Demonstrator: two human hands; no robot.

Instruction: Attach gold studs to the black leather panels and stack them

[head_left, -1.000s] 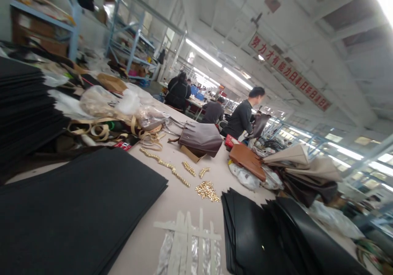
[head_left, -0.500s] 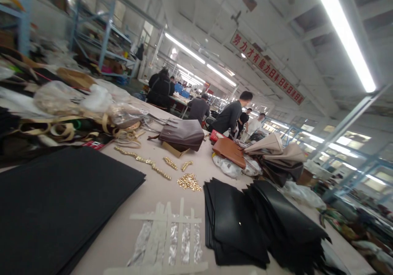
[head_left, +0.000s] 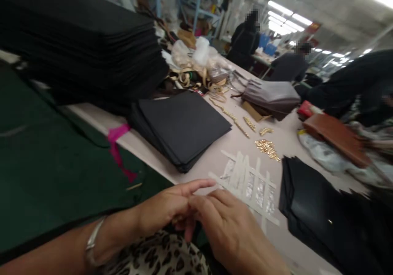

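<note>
My left hand (head_left: pixel 176 203) and my right hand (head_left: pixel 229 221) meet at the table's front edge. The left index finger stretches out while its other fingers curl, partly hidden. My right fingers are closed against the left palm; what lies between them is hidden, apart from a small gold glint. Just beyond the hands, pale tape strips (head_left: pixel 238 170) hold down clear, shiny strips on the table. A pile of small gold metal pieces (head_left: pixel 267 148) lies further back, beside short gold rows (head_left: pixel 249 124). Black sheets (head_left: pixel 187 123) lie stacked to the left, glossy black panels (head_left: pixel 316 201) to the right.
A tall black stack (head_left: pixel 92 41) stands at far left. A grey-brown bag (head_left: pixel 272 96), a brown leather piece (head_left: pixel 336 137) and plastic bags (head_left: pixel 201 51) lie at the back. A pink ribbon (head_left: pixel 118 152) hangs off the table edge. Other people (head_left: pixel 245 41) are beyond the table.
The view has swung down and to the left. Both my hands have come into sight, together at the table edge. The gold pieces and black stacks appear unmoved on the table.
</note>
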